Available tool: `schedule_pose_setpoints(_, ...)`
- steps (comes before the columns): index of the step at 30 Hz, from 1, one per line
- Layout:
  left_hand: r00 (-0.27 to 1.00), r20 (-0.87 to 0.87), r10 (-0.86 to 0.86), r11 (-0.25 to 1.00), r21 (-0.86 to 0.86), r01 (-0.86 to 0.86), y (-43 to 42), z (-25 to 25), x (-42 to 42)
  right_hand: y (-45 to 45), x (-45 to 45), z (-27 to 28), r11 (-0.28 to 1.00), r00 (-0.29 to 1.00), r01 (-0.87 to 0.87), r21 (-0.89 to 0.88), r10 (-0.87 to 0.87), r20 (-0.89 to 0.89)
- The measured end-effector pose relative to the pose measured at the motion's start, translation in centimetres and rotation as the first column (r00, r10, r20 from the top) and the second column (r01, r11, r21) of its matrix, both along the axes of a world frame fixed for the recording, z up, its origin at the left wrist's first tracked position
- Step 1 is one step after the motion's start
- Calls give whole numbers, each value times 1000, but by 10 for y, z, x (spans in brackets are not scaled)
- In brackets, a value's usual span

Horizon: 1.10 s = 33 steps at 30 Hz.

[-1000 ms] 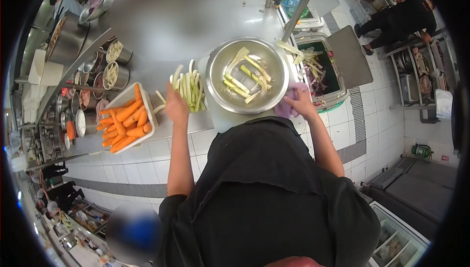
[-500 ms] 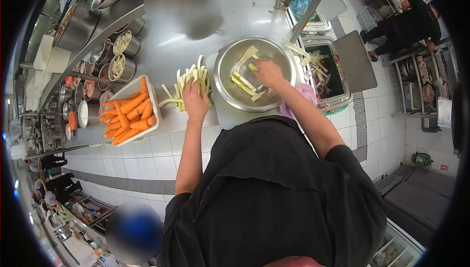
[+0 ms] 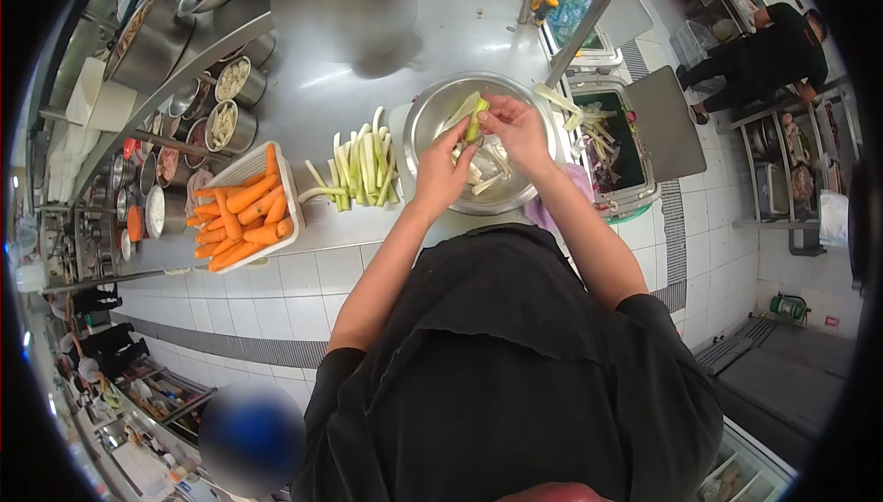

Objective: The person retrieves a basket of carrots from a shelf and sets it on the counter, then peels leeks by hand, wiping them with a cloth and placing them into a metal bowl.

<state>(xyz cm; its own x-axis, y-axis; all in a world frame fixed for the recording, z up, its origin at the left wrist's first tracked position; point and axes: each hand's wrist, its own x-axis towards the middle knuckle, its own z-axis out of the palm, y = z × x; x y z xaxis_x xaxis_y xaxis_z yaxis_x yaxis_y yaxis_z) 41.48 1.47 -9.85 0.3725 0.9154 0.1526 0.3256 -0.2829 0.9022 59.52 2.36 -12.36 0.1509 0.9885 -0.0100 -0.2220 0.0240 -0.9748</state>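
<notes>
Over the steel bowl [image 3: 425, 187], my left hand [image 3: 443, 171] and my right hand [image 3: 517, 134] both grip one green stalk piece [image 3: 475, 123]. My right fingers pinch its upper part, and my left fingers close on it lower down. More pale green pieces [image 3: 487, 180] lie in the bowl below, partly hidden by my hands. Left of the bowl, a bunch of cut green-white stalks [image 3: 368, 166] rests on the steel counter [image 3: 303, 120]. A purple cloth [image 3: 578, 184] is tucked at the bowl's right side, near my right forearm.
A white basket of carrots [image 3: 292, 191] stands at the left, with steel pots [image 3: 230, 127] behind it. Right of the bowl is a bin of scraps [image 3: 614, 157]. A metal post [image 3: 579, 37] rises at the counter's right. A person in black [image 3: 759, 53] stands far right.
My left hand has moved from the stalk bunch to the bowl. My right hand went from the cloth into the bowl, and a green piece is now lifted between both hands.
</notes>
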Motion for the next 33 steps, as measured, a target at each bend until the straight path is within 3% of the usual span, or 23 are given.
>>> schedule_pose_setpoints(1,1000,-1,-12,1000,4,12,2,2,4,-3,-3,5,1000,1000,12,4,-12,-1)
schedule_pose_setpoints(3,999,33,12,969,-248,-3,4,6,10,-8,-7,14,998,993,65,19,-63,-100)
schedule_pose_setpoints(7,980,190,-61,963,-246,108,10,-8,16,-15,1,15,993,989,111,34,-108,-99)
schedule_pose_setpoints(9,893,426,-146,932,-245,269,15,-19,20,-17,2,15,981,978,189,-42,-192,-86)
schedule_pose_setpoints(10,893,424,-151,930,-244,273,17,-24,21,-18,1,14,980,976,195,-41,-197,-87)
schedule_pose_setpoints(11,984,115,-137,990,56,132,19,-29,23,-19,-2,12,973,973,230,-39,-228,37)
schedule_pose_setpoints(12,984,-179,-7,921,381,76,19,-27,24,-21,-5,10,964,953,264,-34,-255,160)
schedule_pose_setpoints(13,984,-179,-10,921,381,78,17,-26,27,-23,-8,9,963,953,267,-34,-258,160)
schedule_pose_setpoints(14,999,17,-48,992,115,46,16,-25,30,-24,-13,7,954,923,299,2,-289,253)
schedule_pose_setpoints(15,977,213,-28,984,-164,64,14,-20,31,-27,-20,6,944,884,327,38,-320,341)
schedule_pose_setpoints(17,974,227,4,964,-260,56,14,0,31,-31,-28,11,950,899,307,55,-309,310)
schedule_pose_setpoints(19,970,242,37,936,-348,51,16,2,28,-29,-29,8,977,979,202,-73,-200,43)
schedule_pose_setpoints(21,865,435,250,855,-519,14,19,-8,25,-30,-27,5,961,964,254,-107,-261,-59)
schedule_pose_setpoints(23,804,504,315,850,-527,-2,24,-14,20,-34,-20,4,942,933,302,-148,-324,-158)
schedule_pose_setpoints(25,632,576,518,756,-655,-23,31,-15,10,-43,-5,2,908,892,385,-165,-412,-185)
schedule_pose_setpoints(29,495,638,590,748,-662,-37,29,-14,6,-61,13,14,864,828,480,-154,-504,-245)
schedule_pose_setpoints(33,460,681,570,775,-631,-28,25,-6,11,-69,49,20,819,804,572,-36,-569,-172)
